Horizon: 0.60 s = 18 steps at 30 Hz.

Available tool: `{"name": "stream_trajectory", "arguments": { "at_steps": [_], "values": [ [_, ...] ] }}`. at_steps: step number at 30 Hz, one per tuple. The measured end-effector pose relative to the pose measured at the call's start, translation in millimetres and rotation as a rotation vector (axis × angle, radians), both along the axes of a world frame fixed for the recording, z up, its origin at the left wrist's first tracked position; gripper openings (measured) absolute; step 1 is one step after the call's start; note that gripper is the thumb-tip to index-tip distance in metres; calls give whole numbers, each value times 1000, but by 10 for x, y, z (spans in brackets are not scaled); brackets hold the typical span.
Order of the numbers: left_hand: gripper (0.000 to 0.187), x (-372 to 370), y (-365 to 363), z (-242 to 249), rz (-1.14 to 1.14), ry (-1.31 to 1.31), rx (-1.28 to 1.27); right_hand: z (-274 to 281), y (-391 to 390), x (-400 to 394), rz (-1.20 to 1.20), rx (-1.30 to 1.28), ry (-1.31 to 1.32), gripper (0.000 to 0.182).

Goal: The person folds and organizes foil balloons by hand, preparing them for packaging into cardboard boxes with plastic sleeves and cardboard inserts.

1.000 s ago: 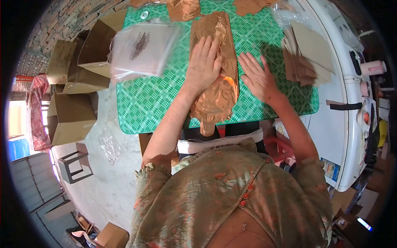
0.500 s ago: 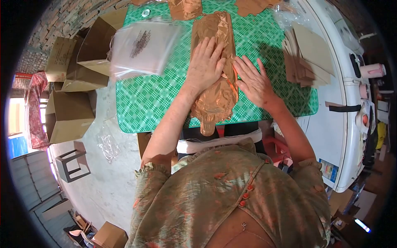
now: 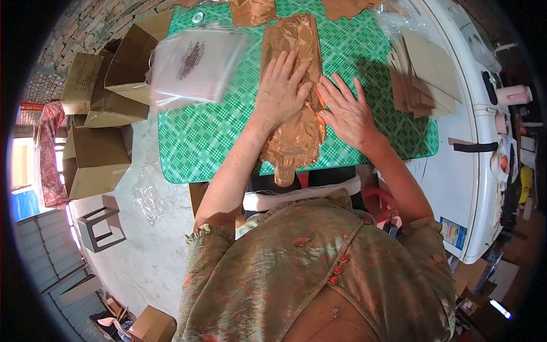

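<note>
The brown plastic-wrapped bundle (image 3: 293, 91) lies down the middle of the green checked table (image 3: 194, 142), its near end hanging over the front edge. I see my left hand (image 3: 282, 88) spread flat on it and my right hand (image 3: 346, 111) flat against its right side. The slick wrap could slide off that edge.

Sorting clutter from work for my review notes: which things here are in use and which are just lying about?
In use: left hand, right hand, brown plastic-wrapped bundle, green checked table.

Lying about: clear bags, card sheets, cardboard boxes, pink cup.
</note>
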<state>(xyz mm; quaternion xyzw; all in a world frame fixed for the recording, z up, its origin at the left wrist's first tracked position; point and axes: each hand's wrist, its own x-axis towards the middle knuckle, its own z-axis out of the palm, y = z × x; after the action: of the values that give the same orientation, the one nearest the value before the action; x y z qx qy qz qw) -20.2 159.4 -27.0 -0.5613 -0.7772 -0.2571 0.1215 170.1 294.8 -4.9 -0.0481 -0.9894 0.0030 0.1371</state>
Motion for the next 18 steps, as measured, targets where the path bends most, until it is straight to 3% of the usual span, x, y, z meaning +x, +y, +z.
{"name": "stream_trajectory", "arguments": {
  "at_steps": [18],
  "values": [
    [59,-11,6,-18,5,-18,27,-9,-90,249,-33,-41,-16,67]
  ]
}}
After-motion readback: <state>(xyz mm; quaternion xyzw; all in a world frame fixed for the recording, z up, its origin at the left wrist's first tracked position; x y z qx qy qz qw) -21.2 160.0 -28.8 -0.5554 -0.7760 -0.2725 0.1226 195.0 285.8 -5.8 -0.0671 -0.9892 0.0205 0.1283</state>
